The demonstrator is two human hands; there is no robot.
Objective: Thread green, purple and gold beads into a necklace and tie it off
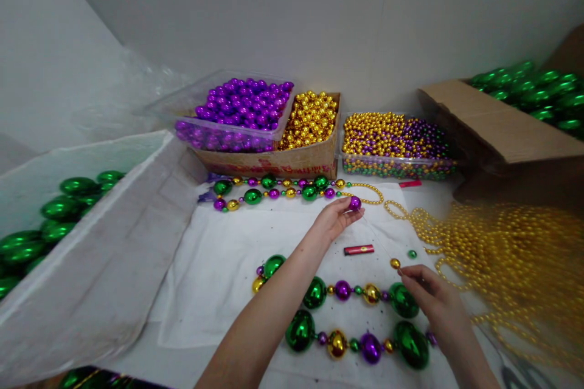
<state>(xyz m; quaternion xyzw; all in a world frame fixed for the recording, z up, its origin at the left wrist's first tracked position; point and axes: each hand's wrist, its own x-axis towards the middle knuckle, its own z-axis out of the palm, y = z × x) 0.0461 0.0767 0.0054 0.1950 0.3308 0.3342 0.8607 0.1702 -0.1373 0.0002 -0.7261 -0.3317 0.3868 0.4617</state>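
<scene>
My left hand (335, 217) reaches forward over the white cloth (219, 267) and pinches a purple bead (354, 202) at its fingertips. My right hand (429, 292) is nearer to me, fingers pinched on a thin string with a small gold bead (395, 263) at its tip. A small green bead (412, 253) lies just beyond it. Below my arms lies a strung necklace of large green, purple and gold beads (356, 322). Another finished strand (278, 189) lies at the far edge of the cloth.
At the back stand a clear tub of purple beads (237, 109), a cardboard box of gold beads (310, 121) and a tub of mixed small beads (392, 140). Gold bead strands (502, 261) pile at right. Green ornaments fill boxes at left (55, 213) and right (538, 91). A red lighter (358, 250) lies mid-cloth.
</scene>
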